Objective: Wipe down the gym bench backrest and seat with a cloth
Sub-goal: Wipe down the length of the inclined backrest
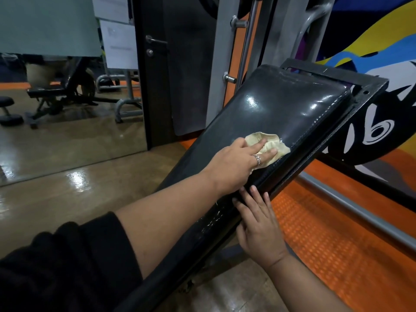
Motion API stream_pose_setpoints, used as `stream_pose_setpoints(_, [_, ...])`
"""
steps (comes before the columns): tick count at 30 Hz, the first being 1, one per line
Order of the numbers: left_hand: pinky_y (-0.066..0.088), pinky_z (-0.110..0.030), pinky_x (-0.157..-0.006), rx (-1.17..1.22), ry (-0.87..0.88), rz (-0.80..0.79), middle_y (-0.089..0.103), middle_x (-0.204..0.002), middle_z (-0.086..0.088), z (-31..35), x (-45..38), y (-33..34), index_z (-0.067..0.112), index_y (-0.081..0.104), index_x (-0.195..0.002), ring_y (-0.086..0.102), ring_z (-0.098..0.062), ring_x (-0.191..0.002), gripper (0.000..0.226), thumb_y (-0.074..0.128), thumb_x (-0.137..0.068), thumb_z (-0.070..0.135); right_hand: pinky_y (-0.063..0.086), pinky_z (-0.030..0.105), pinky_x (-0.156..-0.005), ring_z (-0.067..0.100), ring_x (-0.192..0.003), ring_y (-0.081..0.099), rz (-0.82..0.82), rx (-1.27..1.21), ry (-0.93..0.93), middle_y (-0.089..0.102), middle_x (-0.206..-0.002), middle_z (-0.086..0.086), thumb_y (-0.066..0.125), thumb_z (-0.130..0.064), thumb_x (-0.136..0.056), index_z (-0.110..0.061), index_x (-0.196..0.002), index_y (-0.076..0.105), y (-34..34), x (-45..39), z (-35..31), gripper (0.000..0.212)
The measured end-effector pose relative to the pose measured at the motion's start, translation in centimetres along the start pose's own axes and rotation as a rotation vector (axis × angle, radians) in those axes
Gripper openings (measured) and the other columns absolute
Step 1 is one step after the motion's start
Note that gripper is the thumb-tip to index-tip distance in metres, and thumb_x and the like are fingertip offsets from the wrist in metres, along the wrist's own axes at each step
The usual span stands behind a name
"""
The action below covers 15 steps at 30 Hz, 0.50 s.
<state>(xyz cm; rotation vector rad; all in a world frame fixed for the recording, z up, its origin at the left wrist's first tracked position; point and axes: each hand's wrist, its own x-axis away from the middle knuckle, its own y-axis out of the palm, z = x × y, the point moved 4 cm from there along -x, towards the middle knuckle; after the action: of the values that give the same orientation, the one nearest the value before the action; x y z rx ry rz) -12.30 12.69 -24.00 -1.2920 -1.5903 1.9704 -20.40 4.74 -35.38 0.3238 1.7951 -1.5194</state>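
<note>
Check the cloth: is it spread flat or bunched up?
Bunched up. The cloth shows crumpled folds around the left hand, whose straight fingers press it onto the backrest.

Left hand presses cloth on backrest; right hand rests on its edge

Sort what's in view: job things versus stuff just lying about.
Job: cloth, backrest, left hand pressing the cloth, right hand resting on the backrest's edge.

Lying about: dumbbell, spare bench, door, papers, mural.
</note>
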Motion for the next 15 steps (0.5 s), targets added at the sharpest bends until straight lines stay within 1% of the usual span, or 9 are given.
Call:
stream_pose_setpoints(2, [0.037, -0.022, -0.069, 0.037, 0.042, -0.002, 0.021, -0.155, 0.01, -0.2, 1.5, 0.7, 0.039, 0.024, -0.146, 0.038, -0.016, -0.106, 0.074, 0.056, -0.087, 0.008, 0.018, 0.05, -0.115, 0.027, -0.142, 0.024, -0.006, 0.01, -0.007, 0.044, -0.144, 0.01, 0.043, -0.01, -0.074, -0.013, -0.127, 0.049, -0.1, 0.0, 0.0, 0.053])
stream_pose_setpoints(5, [0.049, -0.03, -0.067, 0.126, 0.084, 0.023, 0.038, -0.149, 0.003, -1.3, 4.8, 2.2, 0.032, 0.04, -0.14, 0.047, -0.023, -0.097, 0.066, 0.057, -0.083, 0.004, 0.018, 0.049, -0.116, 0.026, -0.14, 0.03, 0.015, -0.025, -0.054, 0.047, -0.142, 0.009, 0.047, -0.009, -0.074, -0.012, -0.123, 0.055, -0.5, 0.4, 0.1, 0.049])
stream_pose_setpoints(6, [0.052, -0.033, -0.065, 0.141, 0.085, 0.035, 0.041, -0.146, 0.002, -1.9, 5.9, 2.9, 0.03, 0.044, -0.139, 0.05, -0.024, -0.094, 0.064, 0.055, -0.081, 0.003, 0.02, 0.05, -0.115, 0.025, -0.138, 0.034, 0.032, -0.049, -0.078, 0.05, -0.139, 0.008, 0.048, -0.009, -0.075, -0.011, -0.117, 0.06, -0.7, 0.5, 0.1, 0.044])
stream_pose_setpoints(8, [0.054, -0.036, -0.062, 0.145, 0.083, 0.043, 0.045, -0.144, 0.001, -2.7, 7.9, 4.3, 0.029, 0.046, -0.137, 0.052, -0.024, -0.089, 0.065, 0.056, -0.079, 0.003, 0.023, 0.048, -0.115, 0.022, -0.131, 0.044, 0.091, -0.091, -0.102, 0.058, -0.13, 0.007, 0.049, -0.008, -0.078, -0.008, -0.096, 0.07, -1.3, 0.6, 0.4, 0.028])
stream_pose_setpoints(9, [0.055, -0.037, -0.062, 0.139, 0.077, 0.033, 0.044, -0.144, 0.001, -2.8, 8.7, 4.9, 0.029, 0.045, -0.138, 0.052, -0.023, -0.089, 0.066, 0.057, -0.079, 0.003, 0.024, 0.046, -0.115, 0.021, -0.125, 0.049, 0.132, -0.11, -0.089, 0.063, -0.123, 0.007, 0.05, -0.008, -0.079, -0.007, -0.086, 0.071, -1.8, 0.4, 0.6, 0.023])
stream_pose_setpoints(11, [0.055, -0.036, -0.065, 0.116, 0.06, 0.009, 0.045, -0.143, 0.002, -3.0, 9.5, 5.5, 0.03, 0.044, -0.138, 0.052, -0.022, -0.089, 0.065, 0.055, -0.079, 0.006, 0.028, 0.045, -0.114, 0.021, -0.113, 0.057, 0.221, -0.143, -0.026, 0.069, -0.108, 0.01, 0.05, -0.008, -0.08, -0.004, -0.076, 0.07, -3.0, -0.3, 1.3, 0.02])
stream_pose_setpoints(13, [0.055, -0.035, -0.066, 0.096, 0.06, 0.005, 0.047, -0.142, 0.001, -2.9, 9.2, 5.0, 0.03, 0.046, -0.137, 0.053, -0.022, -0.088, 0.065, 0.053, -0.078, 0.005, 0.03, 0.044, -0.112, 0.02, -0.105, 0.059, 0.307, -0.154, 0.047, 0.07, -0.099, 0.011, 0.05, -0.007, -0.079, -0.003, -0.073, 0.068, -4.1, -1.1, 2.2, 0.02])
stream_pose_setpoints(15, [0.053, -0.038, -0.074, 0.083, 0.066, -0.04, 0.041, -0.146, 0.001, -2.5, 7.7, 4.0, 0.03, 0.041, -0.141, 0.05, -0.023, -0.095, 0.067, 0.05, -0.081, 0.001, 0.032, 0.043, -0.111, 0.021, -0.1, 0.06, 0.381, -0.167, 0.139, 0.069, -0.097, 0.011, 0.049, -0.007, -0.078, -0.002, -0.072, 0.067, -4.8, -1.7, 3.1, 0.02])
